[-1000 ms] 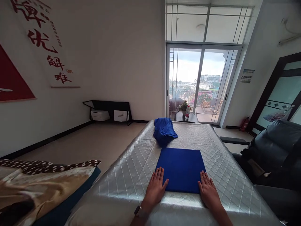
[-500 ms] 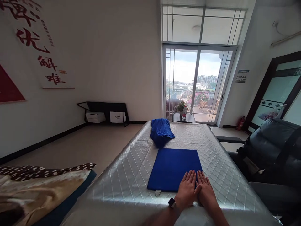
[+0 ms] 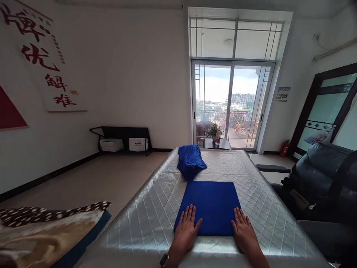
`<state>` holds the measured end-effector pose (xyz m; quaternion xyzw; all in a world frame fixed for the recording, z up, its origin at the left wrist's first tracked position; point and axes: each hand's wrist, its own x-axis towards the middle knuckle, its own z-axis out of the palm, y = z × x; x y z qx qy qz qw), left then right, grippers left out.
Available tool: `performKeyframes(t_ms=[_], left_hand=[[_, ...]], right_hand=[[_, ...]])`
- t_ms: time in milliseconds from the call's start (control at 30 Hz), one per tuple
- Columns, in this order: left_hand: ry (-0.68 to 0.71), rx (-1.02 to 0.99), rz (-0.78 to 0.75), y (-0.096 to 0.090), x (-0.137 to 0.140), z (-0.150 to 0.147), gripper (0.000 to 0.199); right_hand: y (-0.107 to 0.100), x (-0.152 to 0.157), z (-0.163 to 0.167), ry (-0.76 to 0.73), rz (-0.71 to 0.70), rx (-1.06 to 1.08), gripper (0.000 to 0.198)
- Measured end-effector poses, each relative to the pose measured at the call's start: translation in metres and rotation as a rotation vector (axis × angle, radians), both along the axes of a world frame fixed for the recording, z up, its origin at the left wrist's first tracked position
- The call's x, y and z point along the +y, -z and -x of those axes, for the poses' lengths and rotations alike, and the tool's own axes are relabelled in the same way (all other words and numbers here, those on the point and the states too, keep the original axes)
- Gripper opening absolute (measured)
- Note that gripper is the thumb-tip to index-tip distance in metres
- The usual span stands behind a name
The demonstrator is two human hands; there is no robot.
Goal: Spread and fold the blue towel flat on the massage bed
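A flat blue folded cloth [image 3: 213, 208] lies on the silvery quilted table cover [image 3: 145, 219]. My left hand [image 3: 186, 229] rests palm down over its near left corner, fingers stretched out and thumb apart. At the near right edge of the cloth lies my right hand [image 3: 245, 229], also flat, with its fingers pointing forward. Neither hand grips anything. Beyond the folded cloth, close to its far left corner, sits a crumpled blue cloth [image 3: 191, 160]. The small pale tag at the near left corner is hidden now.
A dark padded chair [image 3: 326, 178] stands along the right side. To the left is a heap of patterned bedding [image 3: 55, 230]. Behind the far end, a small black table [image 3: 209, 143] carries a plant and a bottle [image 3: 218, 137] before glass sliding doors.
My left hand has moved left, from beside my right hand to the left corner of the folded cloth. My right hand stays at the right edge. The view has tilted slightly up.
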<state>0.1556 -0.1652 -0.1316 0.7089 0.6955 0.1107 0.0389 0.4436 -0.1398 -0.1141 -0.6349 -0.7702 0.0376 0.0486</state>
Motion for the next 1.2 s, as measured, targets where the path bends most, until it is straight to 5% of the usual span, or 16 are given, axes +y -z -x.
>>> performKeyframes(t_ms=[133, 567, 933, 1200], left_hand=[[-0.06, 0.012, -0.049, 0.007, -0.015, 0.029, 0.08], [-0.124, -0.028, -0.138, 0.031, -0.006, 0.037, 0.079], [-0.091, -0.02, -0.109, 0.007, -0.019, 0.033, 0.076], [-0.107, 0.01, -0.08, 0.004, -0.018, 0.032, 0.076]], right_hand=[[0.001, 0.001, -0.001, 0.004, 0.013, -0.047, 0.064], [0.01, 0.006, -0.004, -0.009, -0.032, 0.027, 0.059], [-0.016, -0.005, 0.0, -0.026, -0.04, 0.069, 0.062], [-0.038, 0.025, 0.011, -0.028, -0.052, 0.1, 0.064]])
